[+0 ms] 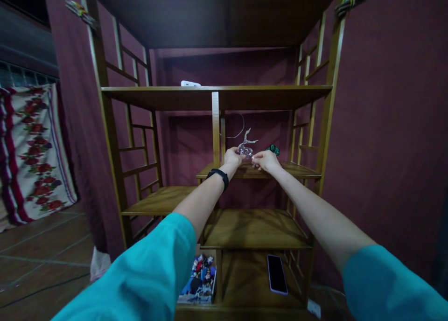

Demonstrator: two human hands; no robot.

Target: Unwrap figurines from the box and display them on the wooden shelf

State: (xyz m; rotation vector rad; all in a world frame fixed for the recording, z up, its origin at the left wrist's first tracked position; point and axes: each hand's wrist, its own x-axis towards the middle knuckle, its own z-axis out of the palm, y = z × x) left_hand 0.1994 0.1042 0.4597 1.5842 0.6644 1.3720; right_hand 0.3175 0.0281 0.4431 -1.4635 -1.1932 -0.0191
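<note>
A: Where is the glass deer (pixel 245 150), and how firm is the hold?

B: Two hands steady it over the middle shelf (pixel 297 170), nearer that board's left end than its right corner. The left hand (pixel 232 157) curls about the body's left side; the right hand (pixel 266 161) pinches the other end low down, thumb against fingers. Whether the feet touch the wood cannot be told

A: How is such a piece best handled?

B: Lightly, by the thick body, one would judge, with no squeeze on the thin antlers, which look the likeliest part to snap. Both palms are best held level, well in from the front edge and clear of the green bundle (pixel 274 149) toward the back right corner

A: And the count?

B: One deer, one green bundle, one black wristband (pixel 219 175) and two turquoise sleeves (pixel 159 260). One white object (pixel 190 83) sits at the upper shelf's (pixel 262 88) front edge, left of centre. The bottom shelf (pixel 245 283) carries one phone (pixel 277 274) near its right edge and one box (pixel 212 295) at its left, its small figures (pixel 208 272) too jumbled to number
</note>
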